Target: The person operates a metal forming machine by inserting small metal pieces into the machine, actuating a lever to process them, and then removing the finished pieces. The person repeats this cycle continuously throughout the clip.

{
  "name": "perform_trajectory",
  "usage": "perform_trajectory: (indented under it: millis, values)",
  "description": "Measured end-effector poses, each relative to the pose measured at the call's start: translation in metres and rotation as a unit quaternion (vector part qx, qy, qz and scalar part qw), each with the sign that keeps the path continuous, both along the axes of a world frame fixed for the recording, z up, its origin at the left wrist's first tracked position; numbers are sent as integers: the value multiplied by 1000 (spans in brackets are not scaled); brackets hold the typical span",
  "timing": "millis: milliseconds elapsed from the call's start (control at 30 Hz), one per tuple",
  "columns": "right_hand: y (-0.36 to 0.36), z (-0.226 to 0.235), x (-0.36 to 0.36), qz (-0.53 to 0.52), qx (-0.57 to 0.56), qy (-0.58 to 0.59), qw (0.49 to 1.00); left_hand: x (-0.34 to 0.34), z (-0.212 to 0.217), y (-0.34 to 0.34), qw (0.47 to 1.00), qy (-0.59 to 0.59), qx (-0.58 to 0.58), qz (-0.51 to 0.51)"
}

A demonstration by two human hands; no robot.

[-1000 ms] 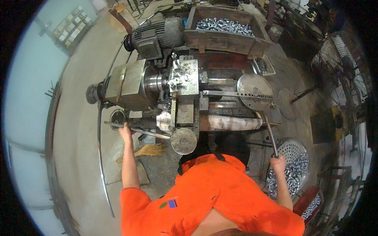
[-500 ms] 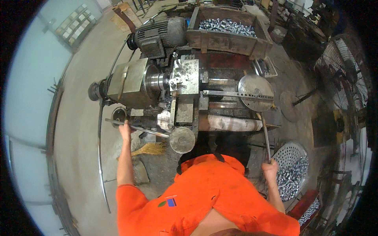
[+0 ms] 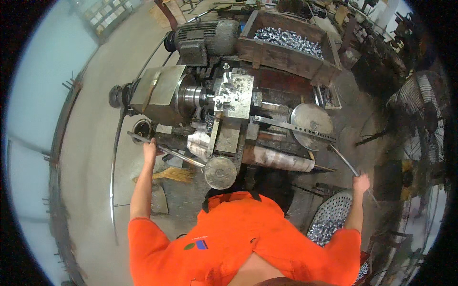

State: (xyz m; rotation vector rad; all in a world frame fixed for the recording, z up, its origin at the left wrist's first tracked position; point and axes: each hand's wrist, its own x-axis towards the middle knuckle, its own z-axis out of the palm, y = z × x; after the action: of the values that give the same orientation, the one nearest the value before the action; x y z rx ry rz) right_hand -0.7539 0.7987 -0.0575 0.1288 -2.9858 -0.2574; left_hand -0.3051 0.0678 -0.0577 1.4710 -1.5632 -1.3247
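Note:
My left hand [image 3: 150, 151] is closed around a long metal lever rod [image 3: 183, 158], which slants down to a round metal disc [image 3: 220, 172] at the machine's front. Out to the right, my right hand [image 3: 361, 182] grips a second lever rod [image 3: 345, 160]. Its upper end meets a flat bar with a row of holes [image 3: 296, 128], lying across a larger round plate [image 3: 311, 114]. Between my hands stands a lathe-like machine with a shiny spindle [image 3: 193, 96] beside a metal tool block [image 3: 236, 95]. Any small workpiece at the spindle is too small to make out.
An electric motor [image 3: 210, 38] and a wooden crate [image 3: 286, 54] of small metal parts stand behind the machine. A perforated basket [image 3: 334, 209] of similar parts is near my right arm. A straw broom [image 3: 174, 174] lies at left; a fan [image 3: 422, 102] stands at far right.
My right hand has swung its lever outward to the right and away from me. My left hand keeps its hold on the other rod. The view has turned slightly.

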Motion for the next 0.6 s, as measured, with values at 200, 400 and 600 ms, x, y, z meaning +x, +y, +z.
perform_trajectory:
  millis: [200, 400, 600]
  values:
    - [-82, -2, 36, 64, -83, 153, 983, 37, -3, 5, 989, 123, 77, 18]
    - [-115, -46, 132, 104, -313, 5, 944, 69, -92, -11, 874, -378, -183, -243]
    - [-140, -42, 153, 137, -357, -89, 919, 39, -107, 5, 742, -540, -243, -315]
